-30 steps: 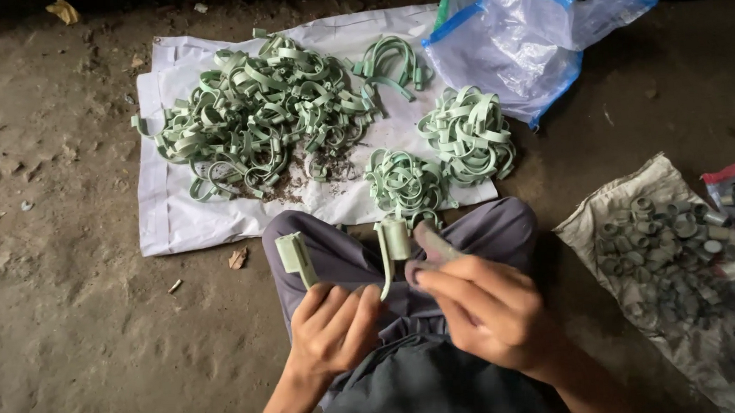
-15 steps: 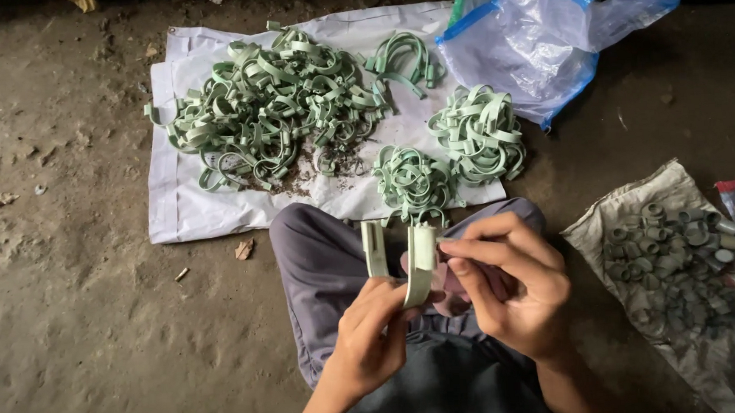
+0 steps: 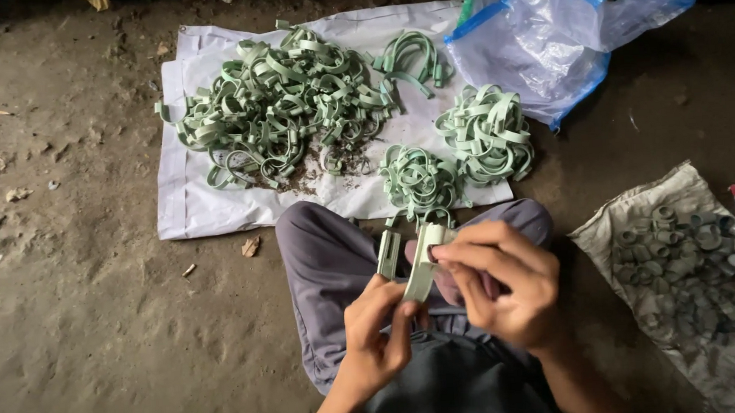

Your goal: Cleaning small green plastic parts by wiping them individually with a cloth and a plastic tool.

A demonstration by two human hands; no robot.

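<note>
Fingers of the left hand curl closed around the lower bend of a pale green U-shaped plastic clip, held over the lap above the grey trousers. The right hand pinches the top of the clip's nearer arm between thumb and forefinger, its other fingers folded. Beyond the knees, a white sheet on the dirt floor carries a loose heap of green clips and two smaller bundles. A clear plastic bag with blue edging lies behind. A pale sack at right holds grey rings.
</note>
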